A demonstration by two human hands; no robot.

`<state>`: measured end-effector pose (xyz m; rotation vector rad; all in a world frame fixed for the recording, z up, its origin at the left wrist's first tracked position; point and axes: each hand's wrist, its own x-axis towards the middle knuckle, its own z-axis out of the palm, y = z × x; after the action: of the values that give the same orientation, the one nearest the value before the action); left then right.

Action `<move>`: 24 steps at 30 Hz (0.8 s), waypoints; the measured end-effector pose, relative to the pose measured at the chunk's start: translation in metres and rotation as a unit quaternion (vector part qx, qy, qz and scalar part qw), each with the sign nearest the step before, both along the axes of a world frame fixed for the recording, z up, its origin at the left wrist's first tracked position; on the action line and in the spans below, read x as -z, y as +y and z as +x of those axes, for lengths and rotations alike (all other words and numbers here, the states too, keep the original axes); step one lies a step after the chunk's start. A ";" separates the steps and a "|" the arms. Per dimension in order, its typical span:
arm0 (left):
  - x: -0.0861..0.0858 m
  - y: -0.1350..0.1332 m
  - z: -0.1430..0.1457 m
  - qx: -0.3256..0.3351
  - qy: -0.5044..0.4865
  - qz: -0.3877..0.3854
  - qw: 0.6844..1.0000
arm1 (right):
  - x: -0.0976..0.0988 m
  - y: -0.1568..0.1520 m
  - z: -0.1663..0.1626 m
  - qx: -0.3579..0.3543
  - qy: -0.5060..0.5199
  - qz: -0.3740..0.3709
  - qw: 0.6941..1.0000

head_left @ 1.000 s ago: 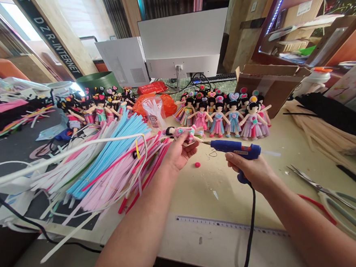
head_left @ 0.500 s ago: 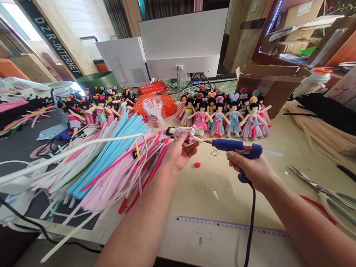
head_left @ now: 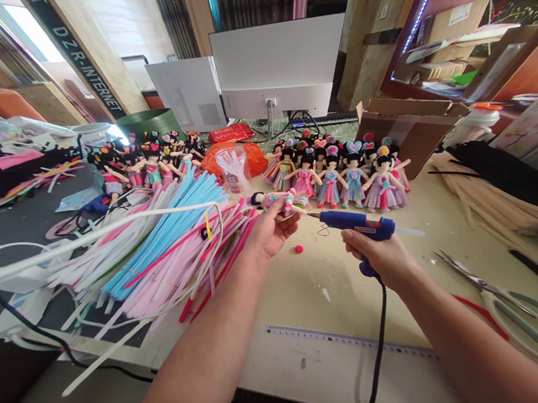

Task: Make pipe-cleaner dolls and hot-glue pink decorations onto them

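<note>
My left hand (head_left: 268, 229) is closed on a small pipe-cleaner doll (head_left: 275, 199), held lying sideways with its black-haired head to the left. My right hand (head_left: 378, 254) grips a blue hot glue gun (head_left: 356, 222) by its handle. The gun's nozzle points left and sits right at the doll's lower end. The gun's black cord (head_left: 377, 353) hangs down past the table's front edge. A small pink round piece (head_left: 299, 248) lies on the table just below the doll.
A heap of pink, blue and white pipe cleaners (head_left: 161, 246) lies at left. Several finished dolls (head_left: 341, 175) stand in rows behind my hands, more dolls (head_left: 141, 158) at back left. Scissors (head_left: 496, 290), a ruler (head_left: 347, 338), a plastic cup (head_left: 233, 167), a cardboard box (head_left: 411, 127) and a monitor (head_left: 278, 66) surround them.
The glue gun has shifted very slightly; both hands stay in nearly the same place with the same grips.
</note>
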<state>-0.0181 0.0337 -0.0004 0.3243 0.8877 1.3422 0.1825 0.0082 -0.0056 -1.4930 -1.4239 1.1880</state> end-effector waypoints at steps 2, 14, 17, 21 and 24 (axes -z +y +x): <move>0.000 0.000 0.000 -0.002 0.002 -0.002 1.000 | -0.001 0.000 0.000 0.001 0.003 0.000 1.000; -0.001 -0.001 0.000 0.003 -0.002 0.007 1.000 | -0.001 -0.002 -0.001 0.001 0.016 -0.007 1.000; -0.001 0.000 0.000 0.004 0.000 0.006 1.000 | -0.001 -0.002 0.000 -0.002 0.017 -0.006 1.000; 0.000 0.001 0.001 -0.004 0.000 -0.006 1.000 | 0.000 -0.001 0.000 -0.002 0.014 -0.006 1.000; 0.000 0.001 0.001 -0.005 0.001 -0.006 1.000 | 0.000 -0.001 0.000 0.003 0.012 -0.008 1.000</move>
<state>-0.0169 0.0350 -0.0002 0.3135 0.8996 1.3456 0.1823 0.0072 -0.0059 -1.4881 -1.3955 1.2117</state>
